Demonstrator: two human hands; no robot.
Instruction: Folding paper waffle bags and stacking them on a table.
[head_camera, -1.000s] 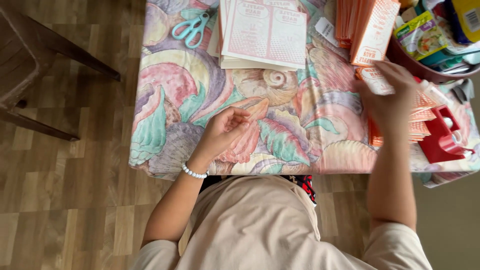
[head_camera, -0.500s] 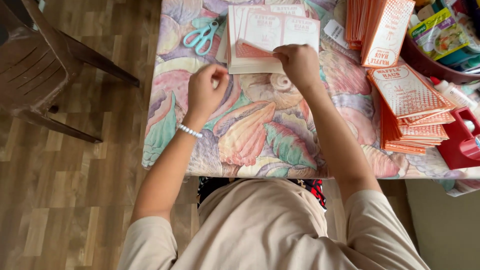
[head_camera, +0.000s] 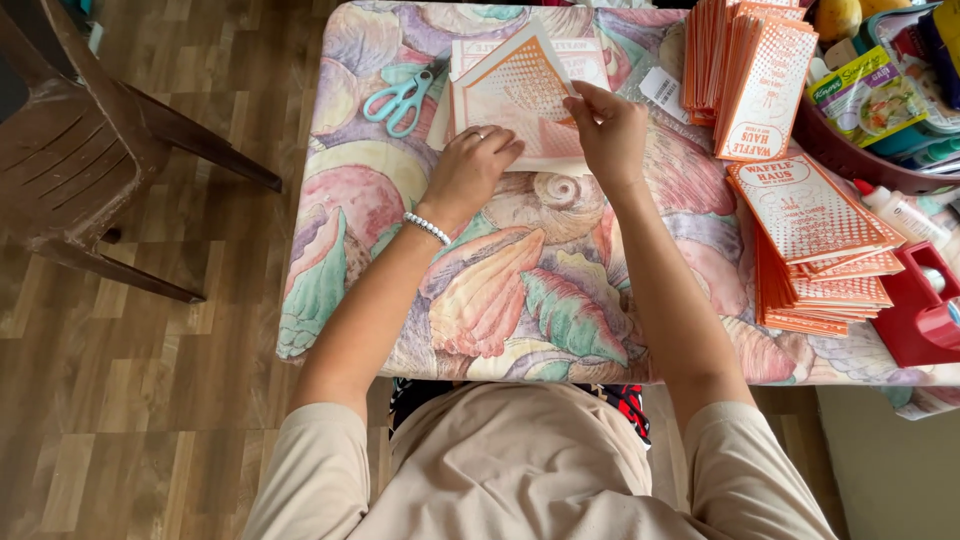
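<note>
While the right hand (head_camera: 612, 128) pinched an orange-printed sheet (head_camera: 520, 85) tilted at upper centre, the left hand (head_camera: 470, 165), just left and lower, probably pressed flat the paper stack (head_camera: 530, 160), holding nothing.

Both arms reach forward; left hand (head_camera: 470, 165) lies knuckles-up, right hand (head_camera: 610, 125) has its grip pinched.

Teal scissors (head_camera: 403, 97) lie on the shell-patterned tablecloth (head_camera: 520, 290); a brown plastic chair (head_camera: 75, 150) stands alongside.
</note>
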